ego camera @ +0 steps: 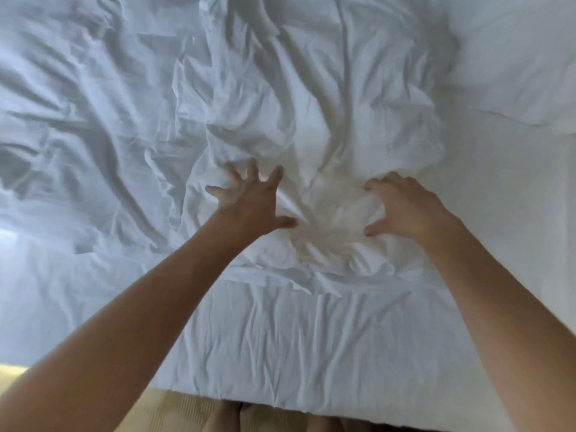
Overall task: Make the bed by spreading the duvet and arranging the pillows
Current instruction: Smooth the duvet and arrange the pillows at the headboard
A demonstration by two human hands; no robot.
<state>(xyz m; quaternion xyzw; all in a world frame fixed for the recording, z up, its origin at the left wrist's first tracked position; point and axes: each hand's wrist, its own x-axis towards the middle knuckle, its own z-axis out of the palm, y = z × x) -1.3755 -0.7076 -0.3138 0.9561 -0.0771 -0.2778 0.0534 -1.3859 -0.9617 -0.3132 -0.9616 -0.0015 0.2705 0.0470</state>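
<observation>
We see the bunched duvet (265,98) filling the bed's left and middle. Flat sheet (486,213) right of it lies bare up to the pillow (523,67) at far right.

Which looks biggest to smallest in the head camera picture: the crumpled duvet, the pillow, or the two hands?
1. The duvet, filling most of the picture.
2. The pillow, cut off by the frame's edge, so partly unseen.
3. The left hand and right hand look alike; no ranking between them.
</observation>
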